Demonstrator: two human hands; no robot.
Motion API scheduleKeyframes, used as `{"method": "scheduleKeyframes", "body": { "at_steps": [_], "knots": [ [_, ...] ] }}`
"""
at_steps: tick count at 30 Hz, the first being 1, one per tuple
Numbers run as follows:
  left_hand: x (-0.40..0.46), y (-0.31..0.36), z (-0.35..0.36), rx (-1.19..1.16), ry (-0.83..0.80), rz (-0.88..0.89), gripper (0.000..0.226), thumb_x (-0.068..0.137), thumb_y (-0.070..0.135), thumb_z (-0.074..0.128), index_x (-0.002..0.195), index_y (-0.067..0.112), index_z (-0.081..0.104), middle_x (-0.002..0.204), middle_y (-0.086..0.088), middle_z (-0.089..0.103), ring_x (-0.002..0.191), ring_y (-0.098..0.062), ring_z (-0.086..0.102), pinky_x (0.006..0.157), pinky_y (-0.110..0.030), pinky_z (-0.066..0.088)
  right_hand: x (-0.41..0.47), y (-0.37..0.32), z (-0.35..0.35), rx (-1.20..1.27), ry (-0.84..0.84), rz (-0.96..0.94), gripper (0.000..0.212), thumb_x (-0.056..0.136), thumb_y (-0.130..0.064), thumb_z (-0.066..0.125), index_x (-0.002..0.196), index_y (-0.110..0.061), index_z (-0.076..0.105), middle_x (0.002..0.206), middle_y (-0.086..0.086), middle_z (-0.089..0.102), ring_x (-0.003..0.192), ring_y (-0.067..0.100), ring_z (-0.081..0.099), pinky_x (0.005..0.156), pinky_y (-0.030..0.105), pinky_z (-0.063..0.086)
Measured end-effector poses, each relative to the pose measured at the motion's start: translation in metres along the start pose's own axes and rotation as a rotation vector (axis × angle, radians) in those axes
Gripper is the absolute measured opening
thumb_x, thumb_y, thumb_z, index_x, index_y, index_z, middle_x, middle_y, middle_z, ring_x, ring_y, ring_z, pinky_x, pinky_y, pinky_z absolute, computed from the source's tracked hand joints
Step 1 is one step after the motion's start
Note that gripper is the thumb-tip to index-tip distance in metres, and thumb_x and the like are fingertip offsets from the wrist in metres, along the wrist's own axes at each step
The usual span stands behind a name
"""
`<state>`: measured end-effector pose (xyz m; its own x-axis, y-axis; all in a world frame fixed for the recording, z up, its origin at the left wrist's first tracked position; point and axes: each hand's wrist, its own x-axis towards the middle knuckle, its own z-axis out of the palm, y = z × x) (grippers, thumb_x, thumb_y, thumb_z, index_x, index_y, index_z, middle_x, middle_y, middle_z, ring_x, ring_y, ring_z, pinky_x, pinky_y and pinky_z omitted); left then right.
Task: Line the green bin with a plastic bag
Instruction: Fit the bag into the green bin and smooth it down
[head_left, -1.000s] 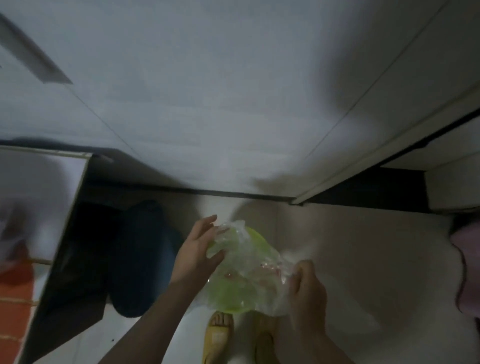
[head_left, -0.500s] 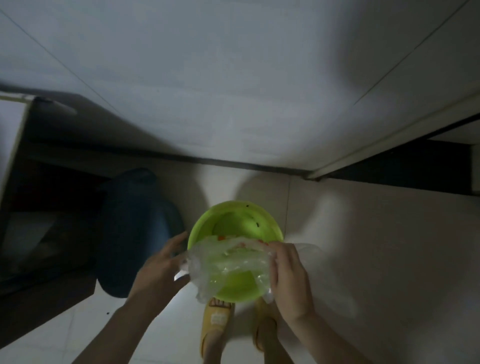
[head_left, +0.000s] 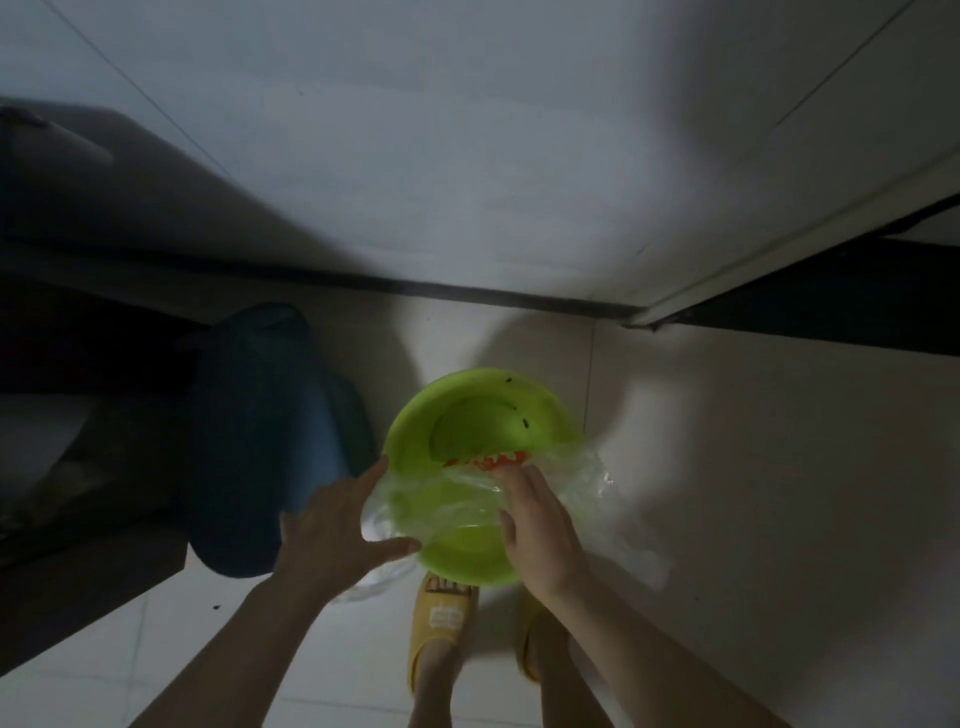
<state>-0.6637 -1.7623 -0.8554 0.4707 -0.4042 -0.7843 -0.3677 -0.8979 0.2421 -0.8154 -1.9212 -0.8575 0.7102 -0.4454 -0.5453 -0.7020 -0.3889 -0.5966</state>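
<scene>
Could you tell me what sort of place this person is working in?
Probably a dim room in a home: pale tiled floor, a white wall with a dark skirting strip, yellow slippers on the feet, and a small green bin standing on the floor.

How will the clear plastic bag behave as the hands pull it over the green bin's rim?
The bag looks thin and floppy: it wrinkles and sags over the bin. It probably slips off easily, since only the near rim is covered. The right hand presses it down; the left hand rests at its edge.
</scene>
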Motion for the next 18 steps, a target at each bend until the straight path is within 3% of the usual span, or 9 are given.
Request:
{"method": "scheduleKeyframes", "body": {
  "at_steps": [3,6,9,11,14,18],
  "knots": [
    [0.005,0.001,0.008,-0.004,0.027,0.066,0.089,0.064,0.049,0.077,0.138,0.036,0.029,0.122,-0.008,0.045,0.111,-0.028,0.05,0.095,-0.042,0.043,0.005,0.0,-0.007,0.003,-0.085,-0.012,0.071,0.079,-0.011,0.066,0.139,-0.024,0.03,0.139,0.005,0.04,0.128,0.022,0.042,0.102,0.033,0.042],
    [0.007,0.006,0.008,-0.035,0.065,0.096,0.087,0.057,0.042,0.084,0.131,0.029,0.042,0.107,-0.005,0.036,0.09,-0.025,0.051,0.08,-0.039,0.049,0.005,-0.009,-0.028,-0.058,-0.171,-0.128,0.089,0.074,-0.032,0.074,0.144,-0.03,0.019,0.153,0.004,0.025,0.141,0.02,0.022,0.112,0.038,0.029],
    [0.008,0.003,0.0,-0.059,0.117,0.073,0.086,0.051,0.04,0.087,0.126,0.029,0.046,0.106,-0.004,0.029,0.08,-0.028,0.052,0.076,-0.043,0.052,0.004,-0.005,-0.054,-0.339,-0.018,-0.182,0.085,0.07,-0.051,0.07,0.141,-0.036,0.026,0.154,0.008,0.025,0.14,0.031,0.021,0.112,0.053,0.019],
    [0.005,-0.006,-0.006,-0.063,0.158,0.057,0.085,0.049,0.037,0.089,0.122,0.028,0.047,0.105,-0.003,0.025,0.076,-0.031,0.054,0.073,-0.045,0.054,0.002,0.01,-0.065,-0.466,-0.031,-0.024,0.077,0.077,-0.056,0.06,0.141,-0.042,0.02,0.157,0.007,0.012,0.142,0.033,0.014,0.112,0.056,0.017],
    [0.001,-0.024,-0.009,-0.031,0.232,0.053,0.088,0.044,0.034,0.091,0.119,0.021,0.048,0.105,-0.007,0.026,0.068,-0.029,0.053,0.069,-0.046,0.057,-0.001,0.025,-0.06,-0.395,-0.169,0.177,0.077,0.081,-0.048,0.062,0.141,-0.046,0.013,0.157,0.009,0.0,0.136,0.035,0.027,0.104,0.048,0.037],
    [-0.007,-0.043,-0.008,-0.014,0.211,0.014,0.09,0.041,0.032,0.092,0.118,0.02,0.047,0.103,-0.005,0.024,0.066,-0.027,0.053,0.068,-0.042,0.057,0.011,0.019,-0.027,-0.363,-0.253,0.163,0.074,0.088,-0.022,0.059,0.141,-0.045,0.014,0.157,0.013,0.004,0.125,0.035,0.046,0.094,0.042,0.049]
  ]
}}
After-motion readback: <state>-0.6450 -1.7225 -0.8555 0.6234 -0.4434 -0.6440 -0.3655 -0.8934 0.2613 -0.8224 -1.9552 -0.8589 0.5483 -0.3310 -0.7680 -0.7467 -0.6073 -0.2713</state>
